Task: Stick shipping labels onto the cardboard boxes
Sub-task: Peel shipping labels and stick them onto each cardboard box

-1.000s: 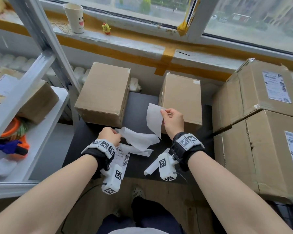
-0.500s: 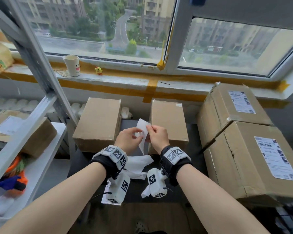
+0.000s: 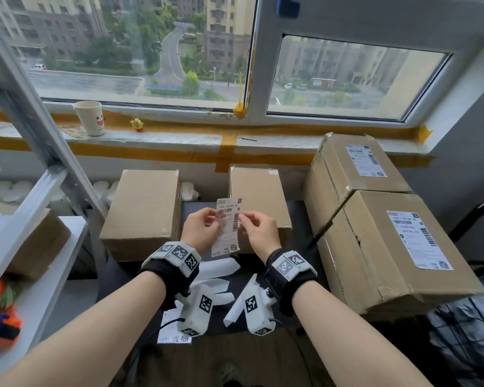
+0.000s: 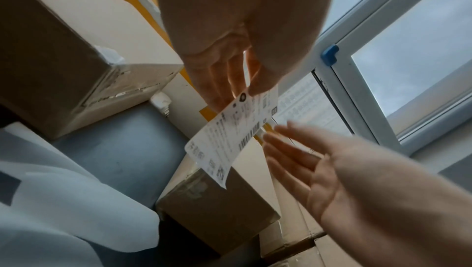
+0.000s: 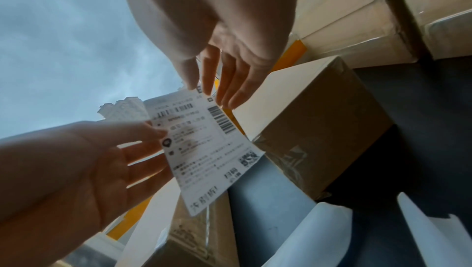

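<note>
Both hands are up in front of the chest with the white printed shipping label [image 3: 227, 227] hanging upright between them, above the dark table [image 3: 299, 219]. The left hand [image 3: 201, 229] pinches its left edge with thumb against fingers; the right hand [image 3: 259, 231] nips the top right corner, its other fingers fairly straight. The risk here looks like the sticky sheet curling onto itself or a finger, or landing crooked, because it dangles free below. Two plain brown cardboard boxes wait unlabelled: one on the left [image 3: 144, 210], one straight behind the label [image 3: 259, 196]. Curled white backing strips [image 3: 221, 268] litter the table beneath, and stacked labelled cartons [image 3: 375, 241] crowd the right.
</note>
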Tool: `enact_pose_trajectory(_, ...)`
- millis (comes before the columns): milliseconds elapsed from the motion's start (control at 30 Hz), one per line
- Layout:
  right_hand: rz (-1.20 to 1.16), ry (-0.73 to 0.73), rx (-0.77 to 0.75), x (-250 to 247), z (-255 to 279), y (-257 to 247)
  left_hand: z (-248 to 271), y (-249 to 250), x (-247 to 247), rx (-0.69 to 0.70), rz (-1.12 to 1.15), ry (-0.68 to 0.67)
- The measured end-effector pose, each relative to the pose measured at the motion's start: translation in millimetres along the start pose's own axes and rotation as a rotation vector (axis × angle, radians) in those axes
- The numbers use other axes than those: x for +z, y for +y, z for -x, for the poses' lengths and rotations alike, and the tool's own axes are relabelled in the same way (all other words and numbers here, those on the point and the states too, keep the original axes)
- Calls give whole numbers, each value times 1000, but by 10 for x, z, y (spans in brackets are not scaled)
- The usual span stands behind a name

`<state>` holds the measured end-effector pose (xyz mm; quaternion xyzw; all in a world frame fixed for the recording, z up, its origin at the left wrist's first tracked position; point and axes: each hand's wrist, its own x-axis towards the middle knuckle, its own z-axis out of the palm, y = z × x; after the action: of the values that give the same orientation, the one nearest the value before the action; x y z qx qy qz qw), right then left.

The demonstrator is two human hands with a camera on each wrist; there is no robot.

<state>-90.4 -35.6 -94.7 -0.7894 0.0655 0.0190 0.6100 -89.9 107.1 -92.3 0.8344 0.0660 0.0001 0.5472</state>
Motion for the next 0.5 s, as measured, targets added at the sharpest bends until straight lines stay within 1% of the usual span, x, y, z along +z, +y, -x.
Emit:
enact_pose_trajectory(100,92,78,-3,-157,-74,80,-51,50,49,-29,102,-24)
enact_pose_trajectory(200,90,44,32,-242,-218,119,-150,122,94,-51,158,-50)
enact_pose_trajectory(300,35,-10,81,-290,-374,150,-290,209,156,-78,181,-79)
enact_pose_trajectory(400,-17,9,93,-380,-537,163,-443,270,243,-106,192,-94)
enact_pose_trajectory(500,-51,28,101,-471,-693,181,-598,274,349,-105,129,-76)
